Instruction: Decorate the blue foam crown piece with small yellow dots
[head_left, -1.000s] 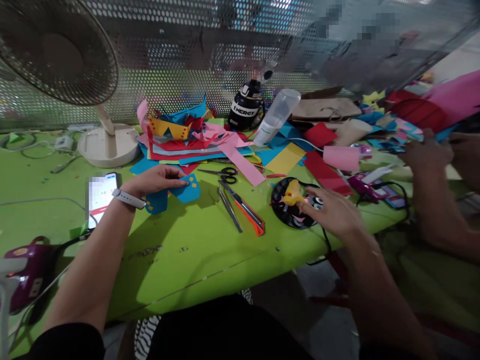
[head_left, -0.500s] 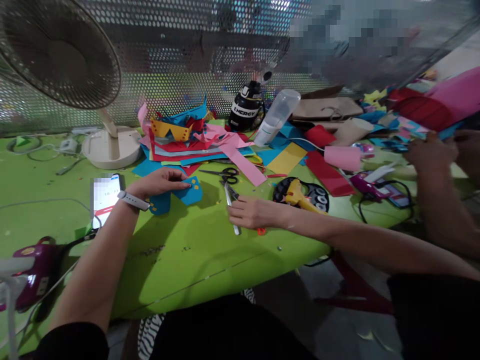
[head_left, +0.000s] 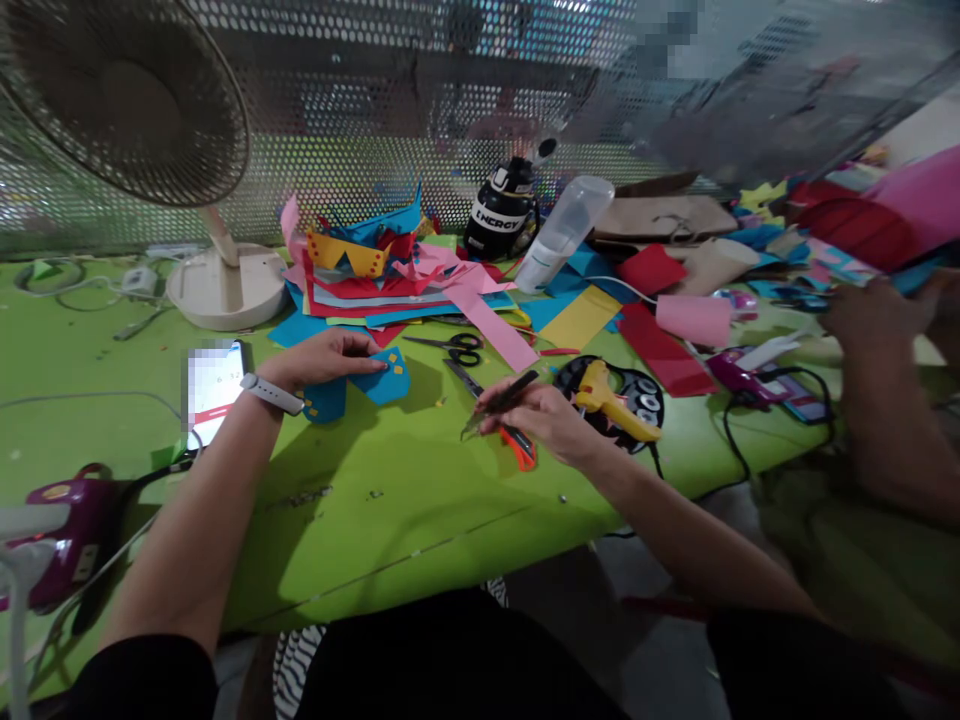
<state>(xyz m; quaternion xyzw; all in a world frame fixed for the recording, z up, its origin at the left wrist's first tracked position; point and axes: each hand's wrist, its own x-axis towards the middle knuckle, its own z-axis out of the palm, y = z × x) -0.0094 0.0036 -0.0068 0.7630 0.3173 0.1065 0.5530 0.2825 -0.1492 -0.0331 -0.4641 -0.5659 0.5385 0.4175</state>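
Note:
My left hand (head_left: 337, 358) pinches a blue paper mask (head_left: 388, 383) dotted with small yellow squares, just above the green table. Part of the mask is hidden behind the fingers. In my right hand (head_left: 536, 415) is a slim dark pair of tweezers (head_left: 517, 388), held like a pen with its tips pointing down and left. Beneath that hand lies an orange-ended tool (head_left: 523, 455), partly covered. Black-handled scissors (head_left: 466, 348) rest between the two hands, farther back. A grey blade (head_left: 459, 372) lies just in front of them.
A yellow glue gun (head_left: 619, 410) lies on a dark palette to the right. Behind are paper sheets and finished masks (head_left: 346, 254), a black bottle (head_left: 499, 215) and a clear bottle (head_left: 566, 235). A fan (head_left: 225, 285) and phone (head_left: 216, 395) stand left. Another person's hand (head_left: 874, 310) works far right.
My right hand has lifted the tweezers from the table and turned them into a pen-like hold, shifting slightly right. The orange-ended tool shows more. My left hand keeps its grip on the mask.

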